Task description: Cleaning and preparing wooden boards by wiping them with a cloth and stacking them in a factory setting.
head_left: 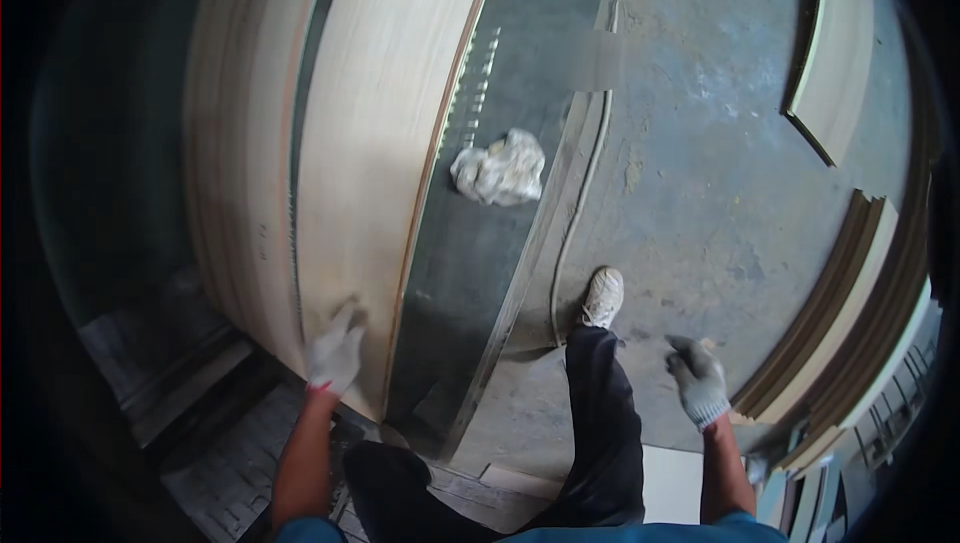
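Note:
My left hand (pixel 337 351), in a white knit glove with a red cuff edge, is over the near end of a long pale wood board (pixel 375 133). Its slightly blurred fingers stretch out along the face and seem to touch it. The board lies on a dark flat surface (pixel 470 263). To its right on that surface sits a crumpled whitish rag or plastic bundle (pixel 500 168). My right hand (pixel 700 383), in a greyish-white glove with a darkened finger area, hangs above the floor at my right side. Its fingers are loosely bent and apart, with nothing visible in them.
More long pale boards (pixel 240 143) lie at the far left. A hose or cable (pixel 590 178) runs along the dark surface's edge on the concrete floor (pixel 700 203), near my shoe (pixel 604 295). Stacked wood strips (pixel 830 313) stand at right; another panel (pixel 838 53) lies beyond.

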The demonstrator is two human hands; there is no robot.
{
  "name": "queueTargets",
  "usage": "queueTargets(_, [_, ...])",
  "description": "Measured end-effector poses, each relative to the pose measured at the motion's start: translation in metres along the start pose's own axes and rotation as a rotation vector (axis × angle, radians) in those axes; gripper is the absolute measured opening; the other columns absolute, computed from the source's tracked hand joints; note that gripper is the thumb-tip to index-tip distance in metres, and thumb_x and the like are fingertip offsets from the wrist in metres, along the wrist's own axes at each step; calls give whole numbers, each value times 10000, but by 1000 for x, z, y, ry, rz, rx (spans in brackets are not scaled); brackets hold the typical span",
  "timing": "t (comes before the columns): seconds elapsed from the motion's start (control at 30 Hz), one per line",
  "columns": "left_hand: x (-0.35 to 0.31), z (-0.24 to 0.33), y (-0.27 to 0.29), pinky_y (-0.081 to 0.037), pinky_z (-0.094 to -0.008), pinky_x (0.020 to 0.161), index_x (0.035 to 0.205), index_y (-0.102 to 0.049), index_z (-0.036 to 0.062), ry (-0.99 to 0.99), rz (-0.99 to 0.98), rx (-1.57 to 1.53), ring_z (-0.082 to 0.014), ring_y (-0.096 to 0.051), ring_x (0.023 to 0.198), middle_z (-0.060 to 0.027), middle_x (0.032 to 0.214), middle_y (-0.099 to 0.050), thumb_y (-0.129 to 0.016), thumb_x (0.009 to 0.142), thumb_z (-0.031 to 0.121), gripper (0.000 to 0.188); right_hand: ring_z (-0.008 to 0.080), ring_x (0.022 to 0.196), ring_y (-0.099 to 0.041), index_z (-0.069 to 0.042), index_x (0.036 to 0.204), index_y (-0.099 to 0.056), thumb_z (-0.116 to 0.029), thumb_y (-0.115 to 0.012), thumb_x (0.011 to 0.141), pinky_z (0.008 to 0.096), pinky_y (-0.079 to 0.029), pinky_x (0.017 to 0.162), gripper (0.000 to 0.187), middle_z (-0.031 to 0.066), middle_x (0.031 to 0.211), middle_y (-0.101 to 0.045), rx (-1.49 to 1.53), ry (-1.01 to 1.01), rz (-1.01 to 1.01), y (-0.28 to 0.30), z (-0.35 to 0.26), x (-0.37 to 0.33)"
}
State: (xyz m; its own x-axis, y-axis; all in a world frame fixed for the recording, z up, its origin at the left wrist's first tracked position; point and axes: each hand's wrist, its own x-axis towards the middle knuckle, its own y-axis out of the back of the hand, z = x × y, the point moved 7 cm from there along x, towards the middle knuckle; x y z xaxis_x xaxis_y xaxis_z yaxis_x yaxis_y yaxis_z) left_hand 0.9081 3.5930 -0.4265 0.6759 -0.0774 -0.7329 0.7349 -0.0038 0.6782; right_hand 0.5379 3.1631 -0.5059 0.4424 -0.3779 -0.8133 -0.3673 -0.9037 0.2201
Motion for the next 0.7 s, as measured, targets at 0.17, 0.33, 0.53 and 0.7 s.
queueTargets(0.17, [24,236,41,-485,-412,979,1404,-501,53,-449,123,25,-316,-623,1151,-187,1332,-595,-541,981,265,475,110,660,-566,68,1185,-602,-36,-534,934,250,-478,595,280,59,787,-627,111,-198,232,112,57,-37])
queueTargets(0.33, [10,342,6,-518,-429,918,1313,-569,48,-679,45,75,-353,-648,1072,-173,1221,-652,-565,973,296,421,94,637,-538,44,1220,-580,-135,-586,967,247,-451,578,310,31,787,-609,420,-169,267,133,44,-54])
queueTargets(0.53, [25,418,-35,-505,-340,940,1404,-503,37,-356,-70,-251,-223,-671,1089,-159,1218,-670,-543,985,236,465,91,650,-549,52,1246,-565,-146,-572,982,242,-459,572,330,45,805,-621,329,-147,422,215,26,-38])
queueTargets(0.7, [53,530,-40,-553,-300,836,1451,-441,27,-224,-207,-549,-168,-695,907,-148,1130,-679,-534,1002,191,488,96,464,-494,23,1216,-578,-119,-509,993,247,-400,413,273,23,630,-559,415,-414,538,290,38,8])
